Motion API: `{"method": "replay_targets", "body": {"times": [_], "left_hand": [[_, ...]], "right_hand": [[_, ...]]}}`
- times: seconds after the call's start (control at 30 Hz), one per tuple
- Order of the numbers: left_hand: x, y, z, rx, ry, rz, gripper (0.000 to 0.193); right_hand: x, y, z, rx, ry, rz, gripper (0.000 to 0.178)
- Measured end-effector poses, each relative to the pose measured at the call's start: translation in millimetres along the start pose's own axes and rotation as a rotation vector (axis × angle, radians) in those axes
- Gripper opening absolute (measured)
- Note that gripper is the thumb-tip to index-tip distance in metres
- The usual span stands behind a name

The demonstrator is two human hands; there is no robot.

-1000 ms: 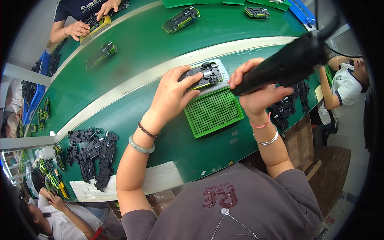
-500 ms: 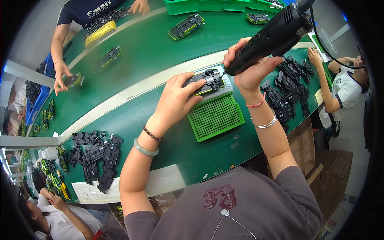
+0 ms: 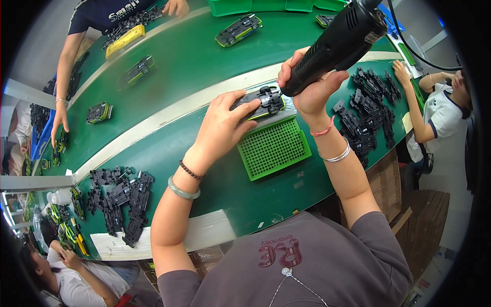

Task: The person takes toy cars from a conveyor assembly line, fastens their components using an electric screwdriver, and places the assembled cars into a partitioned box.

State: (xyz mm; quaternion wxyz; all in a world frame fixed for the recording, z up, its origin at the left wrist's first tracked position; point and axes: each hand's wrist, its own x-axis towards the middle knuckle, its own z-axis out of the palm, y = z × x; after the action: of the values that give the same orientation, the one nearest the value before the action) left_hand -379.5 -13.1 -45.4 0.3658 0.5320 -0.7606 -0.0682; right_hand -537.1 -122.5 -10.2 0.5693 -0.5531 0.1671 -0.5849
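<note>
Upside down over the far edge of a green perforated tray lies a toy car [image 3: 267,101] with a black underside and yellow-green trim. My left hand [image 3: 223,118] grips its left end, thumb across the underside. A black electric screwdriver [image 3: 327,48] fills my right hand [image 3: 313,88], its tip at the car's right end. Whether the tip sits on a screw is too small to tell. The green tray [image 3: 276,151] holds many small dark pieces, perhaps screws or just holes.
Black chassis parts lie in heaps at left [image 3: 123,199] and right [image 3: 365,110]. Beyond a pale divider, toy cars [image 3: 238,30] rest on the green table [image 3: 179,66]. A co-worker's hand [image 3: 60,123] reaches at far left; another person [image 3: 440,102] sits at right. The screwdriver's cord [image 3: 409,53] hangs at upper right.
My hands, the toy car and the screwdriver have hardly moved. Across the divider, the co-worker has let go of a toy car and reached farther left toward other cars.
</note>
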Motion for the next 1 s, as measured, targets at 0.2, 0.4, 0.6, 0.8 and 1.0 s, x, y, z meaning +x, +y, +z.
{"method": "replay_targets", "body": {"times": [0.2,0.4,0.6,0.8,1.0], "left_hand": [[1,2,-1,-0.006,-0.011,-0.001,0.043],[0,1,-2,0.003,-0.018,-0.008,0.042],[1,2,-4,0.016,-0.059,-0.019,0.042],[2,2,-3,0.016,-0.055,-0.020,0.043],[-1,-1,-3,0.000,-0.049,-0.049,0.043]], "right_hand": [[1,1,1,-0.070,-0.064,0.026,0.091],[4,5,4,-0.156,-0.071,0.053,0.088],[4,6,2,-0.118,-0.057,0.087,0.089],[0,-1,0,-0.096,-0.007,0.063,0.096],[-49,-34,-9,0.236,-0.046,-0.041,0.105]]}}
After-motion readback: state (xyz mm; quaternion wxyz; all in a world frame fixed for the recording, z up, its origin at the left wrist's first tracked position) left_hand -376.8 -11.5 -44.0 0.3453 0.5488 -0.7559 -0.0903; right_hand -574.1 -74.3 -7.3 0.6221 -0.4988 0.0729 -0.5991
